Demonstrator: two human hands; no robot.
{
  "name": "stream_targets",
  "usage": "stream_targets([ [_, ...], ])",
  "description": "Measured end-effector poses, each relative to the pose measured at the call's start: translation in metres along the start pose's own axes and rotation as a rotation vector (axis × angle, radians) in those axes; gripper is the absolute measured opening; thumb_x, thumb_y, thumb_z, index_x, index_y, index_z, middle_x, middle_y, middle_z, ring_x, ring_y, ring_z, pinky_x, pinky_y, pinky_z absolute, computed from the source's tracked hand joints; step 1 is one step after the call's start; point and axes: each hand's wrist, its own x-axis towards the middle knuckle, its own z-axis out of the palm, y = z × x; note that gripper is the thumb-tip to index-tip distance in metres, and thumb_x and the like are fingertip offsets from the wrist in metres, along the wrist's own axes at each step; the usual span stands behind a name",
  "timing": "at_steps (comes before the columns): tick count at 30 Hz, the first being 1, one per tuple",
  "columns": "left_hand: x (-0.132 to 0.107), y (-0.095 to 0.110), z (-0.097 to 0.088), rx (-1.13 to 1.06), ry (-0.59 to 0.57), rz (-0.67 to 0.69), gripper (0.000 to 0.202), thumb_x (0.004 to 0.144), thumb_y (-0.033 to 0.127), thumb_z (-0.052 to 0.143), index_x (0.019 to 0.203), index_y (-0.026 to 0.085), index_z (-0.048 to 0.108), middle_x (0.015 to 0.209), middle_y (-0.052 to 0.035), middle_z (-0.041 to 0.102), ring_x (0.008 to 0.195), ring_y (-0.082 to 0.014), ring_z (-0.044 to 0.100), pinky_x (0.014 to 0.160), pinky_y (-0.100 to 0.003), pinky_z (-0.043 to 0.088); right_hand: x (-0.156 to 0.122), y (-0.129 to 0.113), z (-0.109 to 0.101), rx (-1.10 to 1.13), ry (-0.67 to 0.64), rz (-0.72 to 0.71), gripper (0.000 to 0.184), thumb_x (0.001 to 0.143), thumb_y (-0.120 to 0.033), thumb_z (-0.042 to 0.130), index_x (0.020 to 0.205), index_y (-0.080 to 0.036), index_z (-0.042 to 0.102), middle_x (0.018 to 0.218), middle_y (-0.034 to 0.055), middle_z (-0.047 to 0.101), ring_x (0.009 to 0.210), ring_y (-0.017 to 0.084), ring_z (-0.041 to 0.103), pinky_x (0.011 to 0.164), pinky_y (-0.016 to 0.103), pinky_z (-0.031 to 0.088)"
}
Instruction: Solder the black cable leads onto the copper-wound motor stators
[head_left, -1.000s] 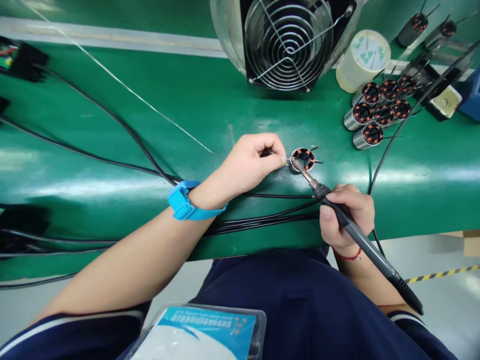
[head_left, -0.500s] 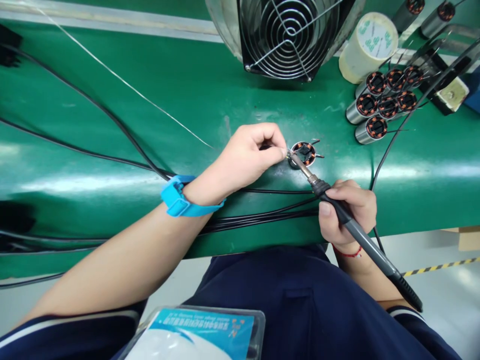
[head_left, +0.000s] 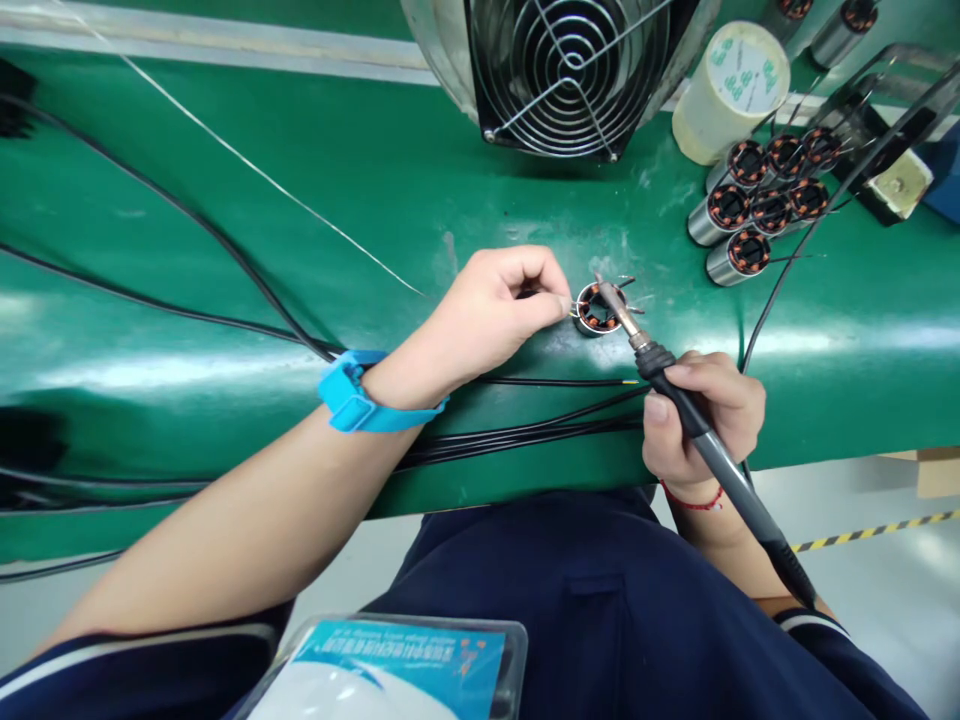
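Observation:
A motor stator (head_left: 585, 328) in a round metal case stands on the bench, with copper windings inside and short wire leads at its right rim. My left hand (head_left: 510, 300) is closed beside it, thumb and forefinger pinching a thin wire (head_left: 573, 312) with a bit of yellow on it at the stator's left edge. Most of that wire is hidden by the fingers. My right hand (head_left: 709, 415) grips a soldering iron (head_left: 724, 470) by its dark handle. The iron's metal tip lies over the stator's upper right in view; whether it touches cannot be made out.
Several black cables (head_left: 525, 440) run along the front of the green bench (head_left: 337, 150). A caged fan (head_left: 574, 100) stands at the back, beside a tape roll (head_left: 731, 100). Several more stators (head_left: 727, 260) stand at right, near a sponge (head_left: 900, 187). A thin pale strand (head_left: 277, 185) slants across the left.
The soldering iron's tip has moved right, away from my left fingertips and across the stator. My right hand has shifted slightly right. My left hand keeps its pinch in nearly the same place.

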Motion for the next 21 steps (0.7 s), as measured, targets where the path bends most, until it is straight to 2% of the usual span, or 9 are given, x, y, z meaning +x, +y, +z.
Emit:
stream_targets([
  [5,0.001,0.001,0.001,-0.01,0.005,-0.021,0.007,0.073,0.018,0.065,0.066,0.018,0.063,0.069,0.0008,0.061,0.068,-0.0126,0.053,0.068,-0.028,0.04,-0.003,0.001,0.0,-0.048,-0.01,0.021,0.015,0.1,-0.033,0.063,0.114,-0.03,0.067,0.07,-0.0009,0.065,0.056,0.017,0.06,0.049,0.033,0.051],
  [9,0.003,0.001,0.002,-0.071,0.003,-0.041,0.006,0.07,0.018,0.065,0.064,0.019,0.064,0.067,0.0008,0.061,0.067,-0.013,0.051,0.068,-0.029,0.041,-0.002,0.002,0.0,-0.134,-0.081,0.064,0.032,0.102,-0.039,0.065,0.134,-0.032,0.063,0.099,0.0025,0.077,0.074,0.019,0.075,0.063,0.034,0.063],
  [11,0.003,0.0,0.002,-0.115,0.001,-0.042,0.006,0.067,0.017,0.064,0.062,0.02,0.064,0.062,0.0015,0.057,0.066,-0.0135,0.05,0.067,-0.029,0.041,0.006,0.0,-0.001,-0.135,-0.122,0.099,0.038,0.105,-0.042,0.062,0.142,-0.034,0.058,0.118,0.0034,0.077,0.088,0.021,0.08,0.069,0.034,0.065],
  [14,0.003,-0.002,0.001,-0.144,-0.007,-0.061,0.006,0.066,0.017,0.063,0.061,0.02,0.063,0.058,0.002,0.049,0.061,-0.0134,0.046,0.063,-0.031,0.039,0.025,-0.004,-0.002,-0.072,-0.196,0.151,0.03,0.11,-0.033,0.053,0.14,-0.03,0.056,0.132,0.0028,0.073,0.097,0.016,0.08,0.08,0.03,0.065],
  [16,0.004,-0.002,0.001,-0.16,-0.013,-0.086,0.006,0.067,0.017,0.063,0.062,0.02,0.062,0.057,0.002,0.046,0.057,-0.0122,0.04,0.059,-0.031,0.035,0.038,-0.005,0.0,-0.095,-0.274,0.175,0.023,0.11,-0.023,0.049,0.132,-0.027,0.058,0.124,0.0015,0.075,0.098,0.015,0.078,0.093,0.033,0.062],
  [18,0.004,-0.002,0.001,-0.195,-0.023,-0.11,0.006,0.067,0.017,0.063,0.062,0.02,0.062,0.057,0.002,0.045,0.054,-0.0111,0.036,0.056,-0.03,0.031,0.046,-0.003,0.005,-0.15,-0.365,0.176,0.022,0.106,-0.018,0.053,0.126,-0.025,0.058,0.111,0.0008,0.076,0.104,0.019,0.075,0.099,0.039,0.058],
  [21,0.004,0.0,0.001,-0.251,-0.033,-0.137,0.006,0.066,0.016,0.062,0.061,0.019,0.06,0.058,0.0014,0.045,0.053,-0.0099,0.034,0.055,-0.029,0.028,0.05,0.004,0.017,-0.216,-0.445,0.131,0.032,0.097,-0.014,0.06,0.128,-0.024,0.057,0.099,0.0008,0.074,0.104,0.024,0.068,0.096,0.042,0.055],
])
